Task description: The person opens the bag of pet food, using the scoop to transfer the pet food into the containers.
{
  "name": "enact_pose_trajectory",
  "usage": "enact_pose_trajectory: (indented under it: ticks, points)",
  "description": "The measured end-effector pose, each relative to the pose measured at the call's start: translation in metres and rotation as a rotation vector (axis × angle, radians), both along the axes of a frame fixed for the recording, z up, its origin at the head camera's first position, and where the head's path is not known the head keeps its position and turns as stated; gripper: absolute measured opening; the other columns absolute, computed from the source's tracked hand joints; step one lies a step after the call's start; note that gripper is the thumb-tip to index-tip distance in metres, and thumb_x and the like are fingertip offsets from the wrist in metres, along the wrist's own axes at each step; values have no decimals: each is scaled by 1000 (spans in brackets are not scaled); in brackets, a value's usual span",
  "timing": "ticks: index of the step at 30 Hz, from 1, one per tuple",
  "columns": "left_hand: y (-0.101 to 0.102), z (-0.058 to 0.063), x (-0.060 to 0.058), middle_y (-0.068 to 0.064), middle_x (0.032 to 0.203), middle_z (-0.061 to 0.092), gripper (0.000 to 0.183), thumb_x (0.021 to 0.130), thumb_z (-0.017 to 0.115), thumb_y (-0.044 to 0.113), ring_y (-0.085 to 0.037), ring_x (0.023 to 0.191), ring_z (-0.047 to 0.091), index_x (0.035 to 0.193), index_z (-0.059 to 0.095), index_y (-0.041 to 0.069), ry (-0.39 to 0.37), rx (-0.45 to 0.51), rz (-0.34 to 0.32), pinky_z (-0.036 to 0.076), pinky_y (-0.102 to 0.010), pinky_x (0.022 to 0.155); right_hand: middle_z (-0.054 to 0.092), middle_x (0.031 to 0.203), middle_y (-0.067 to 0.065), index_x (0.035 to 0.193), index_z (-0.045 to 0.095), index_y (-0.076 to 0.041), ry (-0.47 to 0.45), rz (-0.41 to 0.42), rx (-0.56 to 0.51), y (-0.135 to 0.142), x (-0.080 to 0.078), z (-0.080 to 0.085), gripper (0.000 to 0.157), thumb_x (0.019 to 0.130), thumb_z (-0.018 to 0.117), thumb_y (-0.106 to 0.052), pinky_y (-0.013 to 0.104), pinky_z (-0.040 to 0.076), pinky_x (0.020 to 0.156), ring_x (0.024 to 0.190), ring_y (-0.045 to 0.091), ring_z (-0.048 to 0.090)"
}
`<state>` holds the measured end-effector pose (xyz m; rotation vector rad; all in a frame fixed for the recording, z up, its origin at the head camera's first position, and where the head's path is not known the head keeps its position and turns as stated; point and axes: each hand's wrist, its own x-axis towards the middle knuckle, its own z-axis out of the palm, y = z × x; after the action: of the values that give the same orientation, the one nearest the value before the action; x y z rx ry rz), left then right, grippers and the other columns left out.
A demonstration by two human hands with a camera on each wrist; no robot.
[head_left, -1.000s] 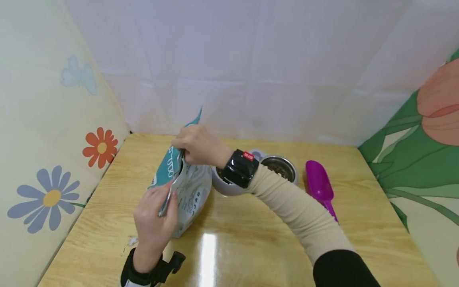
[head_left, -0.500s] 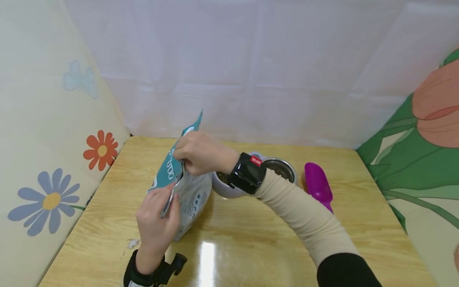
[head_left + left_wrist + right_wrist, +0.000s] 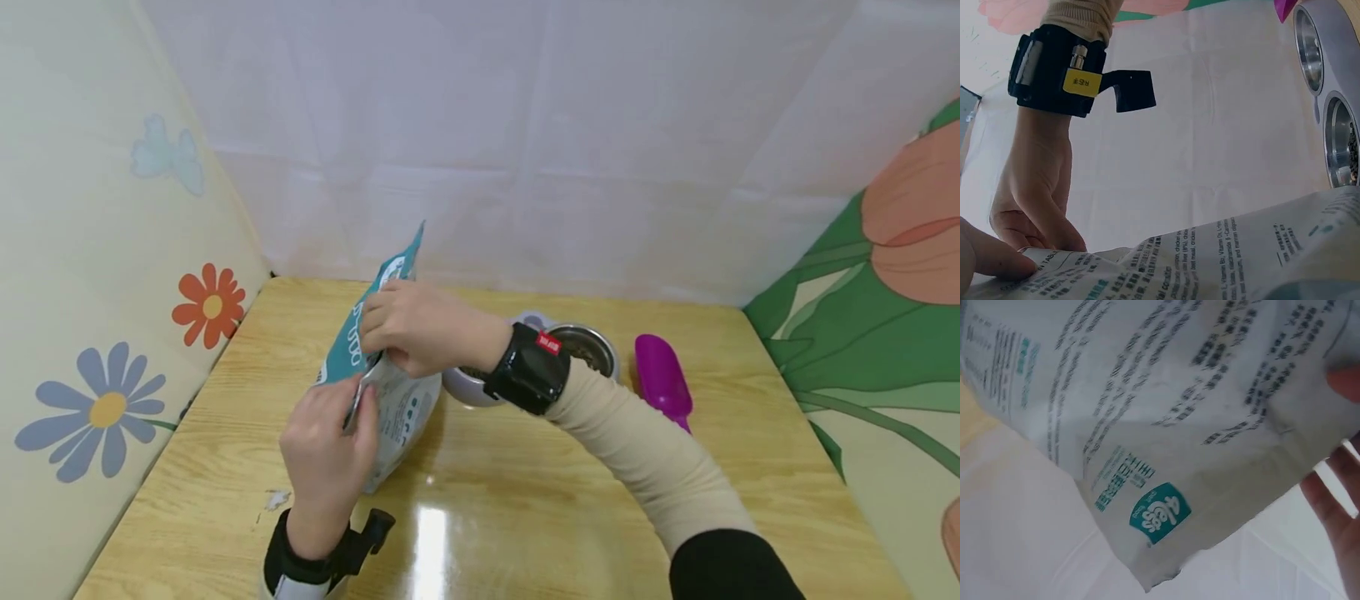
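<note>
A teal and white pet food bag (image 3: 401,412) stands at the left of the table, its top edge running away from me. My left hand (image 3: 326,446) pinches the near end of that edge between thumb and fingers. Farther along, my right hand (image 3: 431,327) grips the same edge, its fingers close to the left hand's. Printed text covers the bag's white side (image 3: 1141,394) in the right wrist view, and one upper corner sticks up free beyond the right hand. Most of the bag's mouth is hidden by the hands.
Behind the right wrist is a grey double pet bowl (image 3: 468,392) with metal insets (image 3: 588,342) holding brown kibble. A purple scoop (image 3: 663,375) lies to its right, its handle partly behind the sleeve. A small pale mark (image 3: 277,500) shows near the left wrist. White cloth (image 3: 525,150) hangs behind.
My right hand has slid along the bag's top edge toward me, nearer to the left hand. The left hand keeps its pinch on the near end.
</note>
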<state>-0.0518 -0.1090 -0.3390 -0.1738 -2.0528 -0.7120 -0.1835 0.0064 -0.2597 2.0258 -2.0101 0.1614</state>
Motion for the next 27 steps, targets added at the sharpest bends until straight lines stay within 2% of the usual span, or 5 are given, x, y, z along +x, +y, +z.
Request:
enact_pose_trajectory:
  ticks: [8, 11, 17, 21, 27]
  points:
    - [1, 3, 2, -19, 73, 65, 13, 77, 64, 3, -31, 64, 60, 81, 65, -10, -9, -41, 2, 49, -41, 56, 66, 92, -6, 95, 69, -18, -61, -32, 254, -1, 11, 18, 15, 80, 68, -17, 31, 38, 85, 93, 16, 55]
    - [2, 4, 1, -19, 73, 65, 12, 76, 65, 0, -31, 63, 60, 82, 65, -9, -1, -41, 8, 49, -42, 55, 63, 76, -3, 78, 67, -15, -22, -22, 250, -7, 15, 19, 3, 81, 66, -14, 29, 39, 75, 77, 16, 54]
    - [4, 4, 1, -20, 72, 64, 12, 77, 64, -1, -31, 61, 60, 84, 65, -10, 3, -35, 24, 49, -43, 55, 54, 63, 1, 67, 62, -10, 3, 1, 160, -10, 17, 12, 14, 80, 65, -10, 26, 39, 64, 63, 17, 49]
    - [1, 1, 1, -19, 71, 64, 13, 78, 63, 1, -31, 59, 59, 83, 65, -11, 17, -23, 9, 48, -41, 52, 62, 75, 0, 80, 67, -11, 22, 12, 145, -7, 12, 11, 6, 81, 67, -17, 28, 41, 74, 76, 17, 55]
    - [0, 0, 3, -18, 69, 63, 13, 77, 65, 2, -29, 57, 58, 81, 65, -10, 12, -12, -16, 45, -39, 48, 65, 101, -5, 96, 69, -19, 88, -89, 213, 0, 3, 14, 22, 77, 69, -30, 31, 39, 85, 101, 17, 53]
